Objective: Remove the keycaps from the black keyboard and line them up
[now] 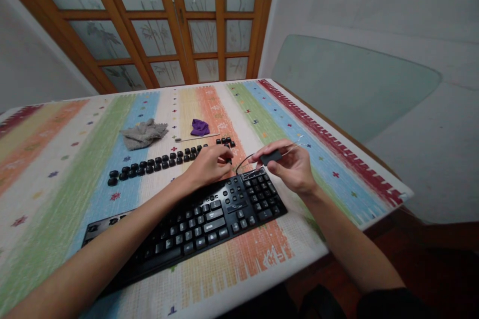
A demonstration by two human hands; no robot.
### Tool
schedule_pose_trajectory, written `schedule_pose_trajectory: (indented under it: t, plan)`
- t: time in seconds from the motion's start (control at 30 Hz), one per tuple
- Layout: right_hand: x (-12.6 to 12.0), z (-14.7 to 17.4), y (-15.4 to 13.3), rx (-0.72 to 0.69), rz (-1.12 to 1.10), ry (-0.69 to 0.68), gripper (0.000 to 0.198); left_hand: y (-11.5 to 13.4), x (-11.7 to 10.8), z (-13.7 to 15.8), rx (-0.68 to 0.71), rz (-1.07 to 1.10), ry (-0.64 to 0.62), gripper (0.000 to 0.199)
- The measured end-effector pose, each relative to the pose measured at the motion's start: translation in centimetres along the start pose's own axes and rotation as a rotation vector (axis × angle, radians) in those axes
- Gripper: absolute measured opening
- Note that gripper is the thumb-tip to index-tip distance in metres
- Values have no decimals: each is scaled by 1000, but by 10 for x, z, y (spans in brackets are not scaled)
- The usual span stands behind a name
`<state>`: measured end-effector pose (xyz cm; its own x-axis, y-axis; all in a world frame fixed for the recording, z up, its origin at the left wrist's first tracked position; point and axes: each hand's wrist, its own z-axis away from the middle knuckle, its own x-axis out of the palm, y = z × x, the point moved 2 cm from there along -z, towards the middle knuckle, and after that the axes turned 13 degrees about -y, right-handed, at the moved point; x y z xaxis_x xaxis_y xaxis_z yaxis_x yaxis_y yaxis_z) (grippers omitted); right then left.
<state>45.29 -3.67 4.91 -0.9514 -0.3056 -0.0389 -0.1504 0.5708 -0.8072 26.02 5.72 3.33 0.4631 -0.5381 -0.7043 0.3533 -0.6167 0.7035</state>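
Note:
A black keyboard (209, 229) lies at a slant in front of me, with bare sockets along its upper edge. Just above it, my left hand (211, 164) is closed in a pinch, with a small black keycap (228, 160) at its fingertips, partly hidden. My right hand (294, 167) grips a black-handled wire keycap puller (270, 157) beyond the keyboard's right end; its thin wires point right. Loose black keycaps (149, 166) stand in two rows behind the keyboard, and a few more keycaps (225, 140) form a group past my left fingers.
A crumpled grey cloth (144, 134), a purple cloth (200, 127) and a thin rod with a dark tip (196, 137) lie behind the keycaps. A striped tablecloth (75, 169) covers the table. A thin black cable (241, 162) curves up by the keyboard's top right corner.

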Motion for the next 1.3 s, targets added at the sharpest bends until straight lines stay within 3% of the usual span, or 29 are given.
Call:
schedule_pose_trajectory:
  t: [0.17,0.4,1.3]
  plan:
    - [-6,2,4,31,19,47,23,-9,1,-25,39,-183,81,16]
    - [-5,3,6,43,24,44,23,-27,12,-46,18,-245,63,22]
    - [0,3,6,38,-46,-28,18,-36,17,-49,6,-446,39,14]
